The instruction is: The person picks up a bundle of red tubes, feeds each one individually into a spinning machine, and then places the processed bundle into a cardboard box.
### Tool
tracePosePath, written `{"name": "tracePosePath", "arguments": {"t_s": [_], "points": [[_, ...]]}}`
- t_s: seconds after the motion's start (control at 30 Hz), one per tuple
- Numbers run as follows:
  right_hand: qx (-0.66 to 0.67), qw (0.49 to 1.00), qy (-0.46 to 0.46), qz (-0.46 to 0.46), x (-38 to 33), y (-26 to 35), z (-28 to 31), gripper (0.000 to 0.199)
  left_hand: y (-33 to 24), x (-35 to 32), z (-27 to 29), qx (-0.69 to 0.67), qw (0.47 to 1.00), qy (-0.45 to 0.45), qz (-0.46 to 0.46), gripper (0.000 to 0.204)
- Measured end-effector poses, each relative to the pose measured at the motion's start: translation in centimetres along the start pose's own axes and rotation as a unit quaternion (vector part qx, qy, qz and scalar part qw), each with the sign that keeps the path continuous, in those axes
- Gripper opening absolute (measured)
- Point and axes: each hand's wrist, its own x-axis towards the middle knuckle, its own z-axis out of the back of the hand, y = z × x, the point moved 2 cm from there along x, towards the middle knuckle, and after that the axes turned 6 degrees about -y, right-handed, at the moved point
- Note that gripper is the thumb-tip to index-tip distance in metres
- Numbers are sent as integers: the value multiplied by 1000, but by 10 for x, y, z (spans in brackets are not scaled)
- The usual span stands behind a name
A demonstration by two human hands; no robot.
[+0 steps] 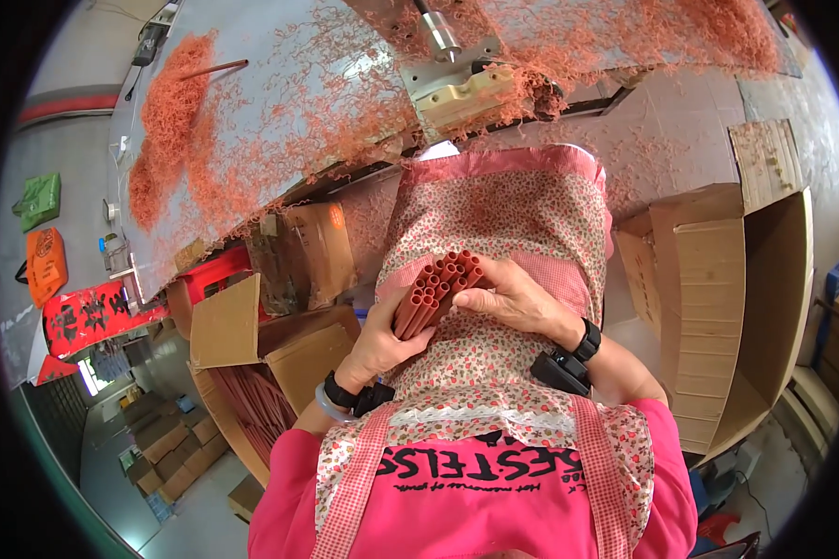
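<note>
A bundle of thin reddish-brown tubes [435, 291] is held over my lap, their hollow ends facing up and uneven in height. My left hand [384, 343] wraps round the bundle from the left. From the right, my right hand [515, 300] cups it, with the thumb pressed toward the tubes and some fingers hidden behind them. More long reddish-brown tubes [256, 410] lie in an open cardboard box [303, 373] by my left side. A flowered apron [494, 210] covers my lap below the bundle.
Ahead, a grey table [280, 88] carries heaps of curly orange shavings [172, 116] and one loose tube [216, 69]. A metal machine tip [438, 37] points at a fixture [457, 98] near the table edge. An open carton [708, 307] stands at my right.
</note>
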Motion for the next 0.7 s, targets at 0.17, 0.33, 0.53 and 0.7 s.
{"name": "tracePosePath", "arguments": {"t_s": [0.17,0.33,0.53,0.7], "points": [[6,1000,2,-11,-4,-3,4,41,2,1,-2,8,1000,18,7,51],[3,1000,-26,5,-8,-7,7,41,-4,2,-8,-3,1000,6,10,51],[-65,997,-43,-10,-4,1,10,40,-15,3,-9,-15,1000,13,24,49],[-14,986,2,-167,-6,10,17,35,-10,-1,-2,-52,997,17,50,52]]}}
